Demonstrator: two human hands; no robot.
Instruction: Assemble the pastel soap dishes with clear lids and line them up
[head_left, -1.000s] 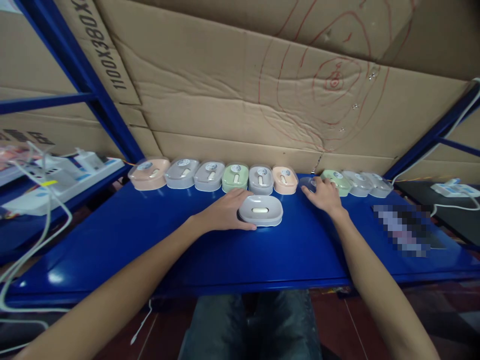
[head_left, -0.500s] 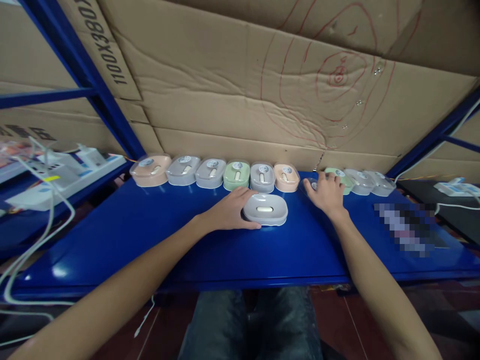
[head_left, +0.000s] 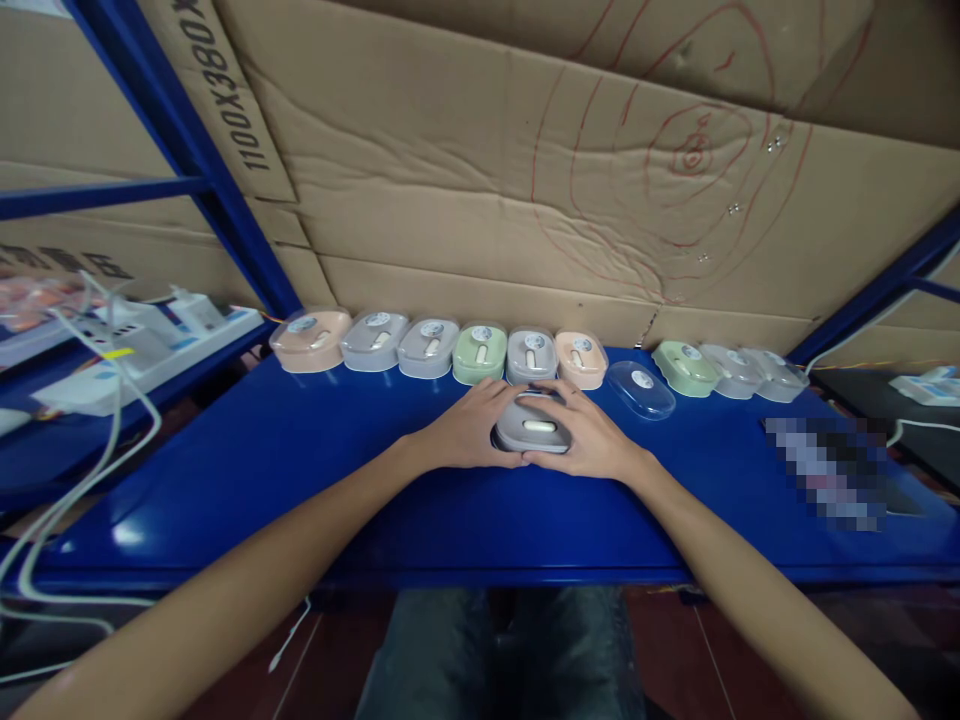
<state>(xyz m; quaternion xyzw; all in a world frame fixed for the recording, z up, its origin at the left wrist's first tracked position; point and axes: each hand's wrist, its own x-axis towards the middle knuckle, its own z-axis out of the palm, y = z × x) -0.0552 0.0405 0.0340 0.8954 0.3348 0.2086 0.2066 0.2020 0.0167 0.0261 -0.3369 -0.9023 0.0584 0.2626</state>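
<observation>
A grey soap box (head_left: 517,432) with rounded corners and a white oblong piece in its middle rests on the blue table in front of me. My left hand (head_left: 469,425) curves round its left side, thumb at the near edge. From the right, my right hand (head_left: 596,435) grips the same box, its fingers over the far rim and its thumb at the front. Both hands partly cover the box. A clear lid (head_left: 637,392) with a round sticker lies behind and to the right of my right hand.
Along the back stand several lidded soap boxes, including an orange one (head_left: 311,350), a green one (head_left: 478,365) and another green one (head_left: 686,375). A cardboard wall (head_left: 450,220) rises behind them. White cables (head_left: 105,440) hang at left; a pixelated item (head_left: 832,475) lies at right.
My right hand has let go of the clear lid at the back right and come left onto the grey box. My left hand has stayed on the box.
</observation>
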